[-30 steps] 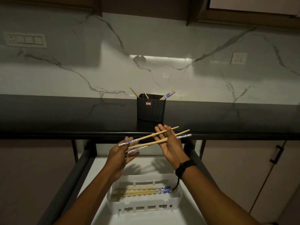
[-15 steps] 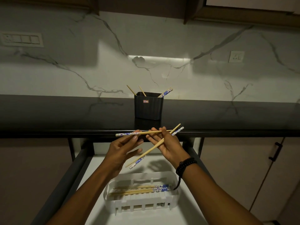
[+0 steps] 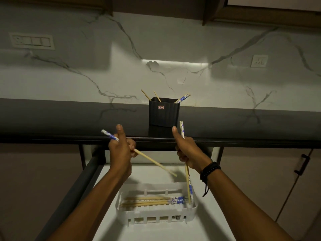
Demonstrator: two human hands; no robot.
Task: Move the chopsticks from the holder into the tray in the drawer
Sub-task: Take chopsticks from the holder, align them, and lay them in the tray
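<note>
A view looking down from head height at a dim kitchen. A dark counter [image 3: 52, 119] runs across the middle, backed by a white marble wall with grey veins. On the counter, near the centre, stands a black ribbed holder [image 3: 164, 113] with a small label on its front. A few chopsticks [image 3: 182, 97] lean out of its top: two plain wooden tips on the left, and blue-patterned ends on the right.

Below the counter edge an open drawer [image 3: 111, 226] with a pale floor extends toward the viewer. In it sits a white slotted tray [image 3: 156, 215]. Several tray chopsticks [image 3: 152, 200] lie flat inside, side by side, running left to right, with their blue-patterned ends toward the right.

Two bare forearms reach forward over the drawer. The left hand [image 3: 121, 150] is closed in a fist around a single chopstick [image 3: 152, 161], thumb raised. Its blue-patterned end sticks out up and to the left, and its plain wooden tip slants down to the right, above the tray.

The right hand [image 3: 189, 152], with a black beaded bracelet [image 3: 209, 171] at the wrist, is closed around a pair of chopsticks [image 3: 188, 181] held nearly upright. Their lower ends point down into the right end of the tray; whether they touch it cannot be told. The upper ends rise beside the thumb, just in front of the holder.
</note>
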